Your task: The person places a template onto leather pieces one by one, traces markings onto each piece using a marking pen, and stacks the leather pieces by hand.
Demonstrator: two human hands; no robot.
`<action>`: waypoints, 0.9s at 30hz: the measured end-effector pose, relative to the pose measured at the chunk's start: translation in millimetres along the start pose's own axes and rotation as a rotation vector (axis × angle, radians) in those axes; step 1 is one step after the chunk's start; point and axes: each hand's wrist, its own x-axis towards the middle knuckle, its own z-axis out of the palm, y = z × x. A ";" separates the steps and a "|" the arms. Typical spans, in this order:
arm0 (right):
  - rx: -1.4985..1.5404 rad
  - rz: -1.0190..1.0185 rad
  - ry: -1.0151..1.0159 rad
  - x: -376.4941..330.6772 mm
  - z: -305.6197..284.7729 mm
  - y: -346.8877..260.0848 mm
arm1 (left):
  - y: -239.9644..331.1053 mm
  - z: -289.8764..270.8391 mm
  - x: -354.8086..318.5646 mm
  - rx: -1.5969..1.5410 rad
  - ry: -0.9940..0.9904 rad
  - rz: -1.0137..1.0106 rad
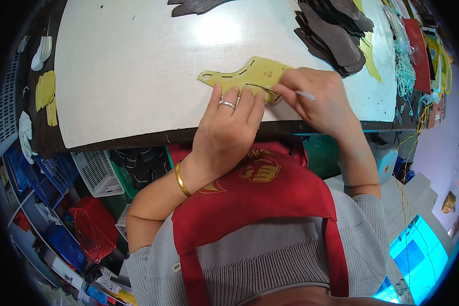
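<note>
A yellow slotted template (245,75), shaped like a shoe-upper part, lies flat on the white tabletop near its front edge. My left hand (230,115) rests on the template's lower side with the fingers stretched out and pressing down. A thin pale marking pen (305,95) is gripped in my right hand (319,97), its tip at one of the template's slots. Whether a dark piece lies under the template is hard to make out. At the back right sits a stack of dark shoe-shaped pieces (336,41), with a yellow strip (371,61) beside it.
Another dark piece (196,6) lies at the table's far edge. Smaller yellow templates (46,92) and a white glove (25,133) are at the left. Tangled teal cord (405,76) hangs at the right. Below the table are a white basket (98,173) and a red basket (93,229).
</note>
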 end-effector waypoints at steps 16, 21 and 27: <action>0.247 0.312 0.218 -11.8 7.8 -2.4 | -2.3 0.9 13.5 0.050 0.026 0.033; -0.091 0.454 -0.013 13.2 9.3 5.2 | -12.9 2.7 20.3 0.112 0.092 0.044; 0.669 0.625 0.318 -25.9 -26.6 42.3 | -53.1 11.8 59.6 -0.050 0.281 0.191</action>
